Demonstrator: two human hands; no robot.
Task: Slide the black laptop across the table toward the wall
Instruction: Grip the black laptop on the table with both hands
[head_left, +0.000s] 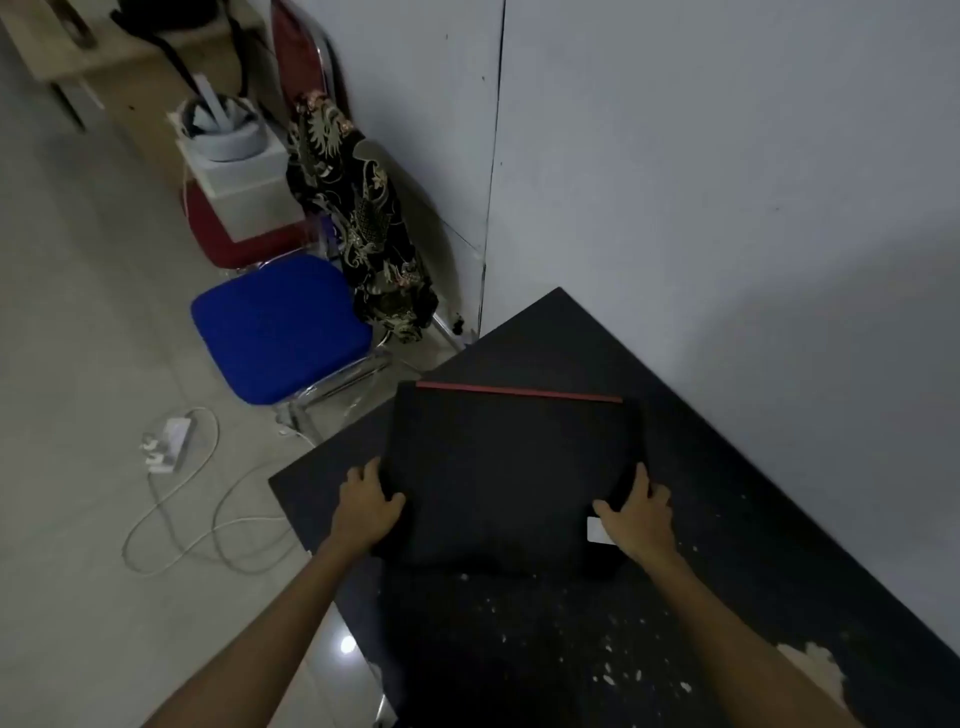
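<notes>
Your left hand (366, 506) grips the near left corner of the black laptop (506, 475), thumb lying on the lid and fingers curled round its side edge. Your right hand (639, 512) is closed over the near right corner in the same way, thumb on top and fingers down the side, just beside a small white sticker (597, 529) on the lid. The laptop is shut and lies flat on the dark bench (727, 545), roughly in the middle of its width, with the red strip (519, 392) along its far edge pointing toward the bench's far corner. The wall (727, 182) runs along the right side of the bench, and a band of bare bench top shows between it and the laptop. The near part of the bench is flecked with white chips. On the floor to the left stand a blue chair (280, 327) and a white power strip (169, 439) with its cable looped beside it.
</notes>
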